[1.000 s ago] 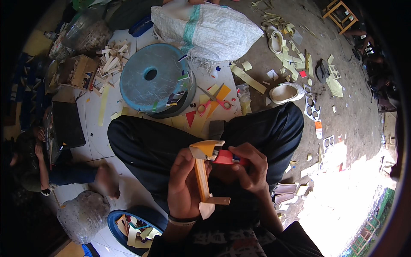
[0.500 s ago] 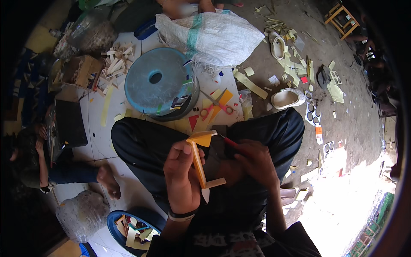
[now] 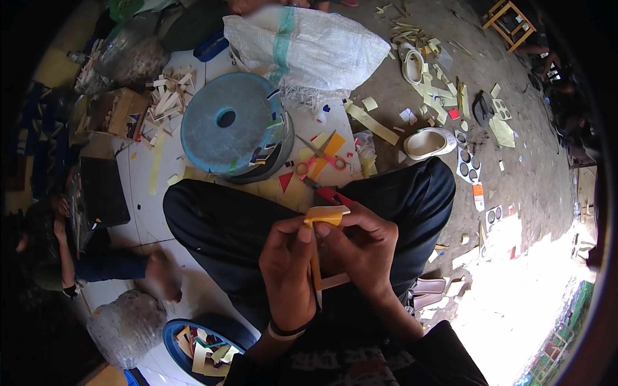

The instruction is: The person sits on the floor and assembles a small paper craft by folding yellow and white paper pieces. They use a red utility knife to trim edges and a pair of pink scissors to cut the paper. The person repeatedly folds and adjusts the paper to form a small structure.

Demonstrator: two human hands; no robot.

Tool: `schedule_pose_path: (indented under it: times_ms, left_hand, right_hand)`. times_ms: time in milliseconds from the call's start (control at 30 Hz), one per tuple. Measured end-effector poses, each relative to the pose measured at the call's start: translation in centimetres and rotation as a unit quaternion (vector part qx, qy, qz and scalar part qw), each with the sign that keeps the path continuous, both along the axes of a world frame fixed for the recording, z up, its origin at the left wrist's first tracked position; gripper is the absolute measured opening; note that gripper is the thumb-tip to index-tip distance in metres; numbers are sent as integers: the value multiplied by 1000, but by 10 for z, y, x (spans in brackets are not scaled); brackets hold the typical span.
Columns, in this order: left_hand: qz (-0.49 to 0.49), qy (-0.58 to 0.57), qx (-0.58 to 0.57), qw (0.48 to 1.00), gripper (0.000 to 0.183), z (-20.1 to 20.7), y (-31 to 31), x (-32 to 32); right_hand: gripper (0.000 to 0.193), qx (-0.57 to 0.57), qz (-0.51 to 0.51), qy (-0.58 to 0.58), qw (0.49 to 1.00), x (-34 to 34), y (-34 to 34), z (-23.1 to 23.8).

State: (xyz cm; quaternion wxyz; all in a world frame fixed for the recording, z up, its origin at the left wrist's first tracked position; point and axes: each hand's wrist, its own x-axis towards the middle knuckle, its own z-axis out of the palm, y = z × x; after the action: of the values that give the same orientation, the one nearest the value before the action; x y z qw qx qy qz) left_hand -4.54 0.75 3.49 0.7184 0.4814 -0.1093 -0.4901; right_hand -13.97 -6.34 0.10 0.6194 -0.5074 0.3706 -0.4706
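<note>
My left hand [image 3: 290, 270] is closed round an angled wooden piece [image 3: 335, 280] with a thin upright and short arms at both ends. Yellow film [image 3: 331, 219] wraps its upper end, where the left thumb presses. Over my lap, my right hand [image 3: 370, 248] pinches that same film at the upper arm, thumb and fingers closed. Just beyond the right fingers juts a red-handled cutter [image 3: 327, 192]; whether the hand still grips it is hidden. A pale pointed tip shows below the lower end of the wooden piece.
Ahead are pink-handled scissors [image 3: 322, 161], a round blue-grey drum [image 3: 225, 125] and a white woven sack [image 3: 322, 48]. Wood offcuts [image 3: 170, 100] lie far left; a blue tub [image 3: 170, 331] holds scraps. Another person's foot [image 3: 164, 276] is at left, white clogs [image 3: 430, 143] at right.
My right hand has come left to the wooden piece and now pinches its yellow film. The cutter's tip has left the film. The wooden piece has shifted slightly right, its upper end turned.
</note>
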Motion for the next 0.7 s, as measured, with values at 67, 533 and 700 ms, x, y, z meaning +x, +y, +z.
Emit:
schedule_pose_path:
  times_ms: [67, 533, 700]
  left_hand:
    - [7, -4, 12, 1000, 27, 0, 2, -2]
    - [4, -23, 29, 999, 28, -2, 9, -3]
    - [-14, -48, 61, 997, 32, 5, 11, -3]
  right_hand:
    - [16, -31, -9, 47, 998, -3, 1, -1]
    - [15, -42, -39, 60, 997, -5, 6, 2]
    - [16, -48, -46, 65, 996, -11, 4, 1]
